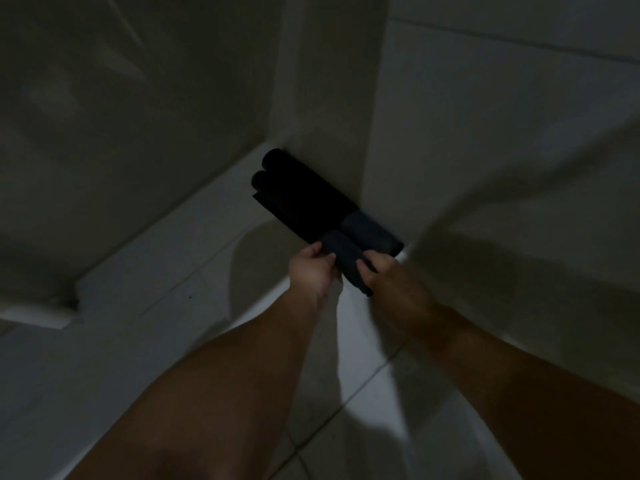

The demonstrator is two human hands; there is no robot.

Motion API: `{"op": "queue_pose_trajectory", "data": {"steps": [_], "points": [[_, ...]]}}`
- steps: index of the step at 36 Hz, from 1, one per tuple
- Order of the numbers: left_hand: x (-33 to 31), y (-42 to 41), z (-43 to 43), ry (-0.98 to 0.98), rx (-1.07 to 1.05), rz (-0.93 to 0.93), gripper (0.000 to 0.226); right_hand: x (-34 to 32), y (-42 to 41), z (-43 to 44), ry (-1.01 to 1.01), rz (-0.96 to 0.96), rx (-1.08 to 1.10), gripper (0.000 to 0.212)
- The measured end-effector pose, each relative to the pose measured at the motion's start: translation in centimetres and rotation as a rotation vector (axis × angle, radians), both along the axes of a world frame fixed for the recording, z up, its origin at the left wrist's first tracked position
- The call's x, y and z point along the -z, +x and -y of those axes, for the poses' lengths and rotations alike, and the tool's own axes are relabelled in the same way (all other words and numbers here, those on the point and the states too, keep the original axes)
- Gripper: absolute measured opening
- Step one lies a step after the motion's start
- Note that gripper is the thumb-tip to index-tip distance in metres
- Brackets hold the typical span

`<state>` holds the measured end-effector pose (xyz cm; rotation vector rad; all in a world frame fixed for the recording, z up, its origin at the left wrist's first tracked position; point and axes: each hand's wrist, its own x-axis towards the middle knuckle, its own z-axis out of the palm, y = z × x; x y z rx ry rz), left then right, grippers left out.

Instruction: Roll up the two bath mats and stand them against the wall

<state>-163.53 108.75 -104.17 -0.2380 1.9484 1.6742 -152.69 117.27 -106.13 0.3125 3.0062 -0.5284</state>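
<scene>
Two dark rolled bath mats lean side by side against a pale wall (322, 109). The far roll (367, 230) rests against the wall's base. The near roll (341, 254) is held at its upper end between both hands: my left hand (313, 271) pinches its left side and my right hand (382, 275) grips its right side. The lower ends of both rolls (273, 168) sit in deep shadow on the floor by the corner. A loose flap of the near roll (266, 202) shows along its left edge.
The room is dim. White floor tiles (194, 258) spread below the mats. A second tiled wall (502, 133) stands to the right of the corner, and a low raised ledge (62, 306) runs along the left.
</scene>
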Motion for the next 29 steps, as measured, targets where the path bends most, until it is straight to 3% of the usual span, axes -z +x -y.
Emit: {"op": "queue_pose_trajectory", "data": {"steps": [3, 5, 10, 16, 22, 24, 29], "points": [[1.0, 0.0, 0.4, -0.089, 0.117, -0.037, 0.053, 1.3, 0.5, -0.1, 0.125, 0.018, -0.091, 0.043], [1.0, 0.1, 0.8, -0.149, 0.211, -0.081, 0.056, 1.9, 1.0, 0.0, 0.150, 0.061, -0.152, 0.052], [-0.2, 1.1, 1.7, -0.249, 0.407, -0.209, 0.048, 0.7, 2.1, -0.6, 0.232, -0.040, -0.123, 0.050], [-1.0, 2.3, 2.5, -0.403, 0.655, -0.357, 0.053, 0.2, 2.9, -1.2, 0.295, 0.029, -0.086, 0.048], [-2.4, 3.4, 3.8, -0.576, 0.854, -0.455, 0.062, -2.8, 3.9, -0.8, 0.234, 0.007, -0.043, 0.052], [-3.1, 3.6, 4.2, -0.625, 0.923, -0.528, 0.060, -4.2, 4.5, -0.5, 0.200, 0.124, 0.014, 0.057], [-5.3, 4.1, 5.5, -0.697, 0.988, -0.666, 0.062, -7.4, 5.2, -0.3, 0.178, 0.168, 0.084, 0.062]]}}
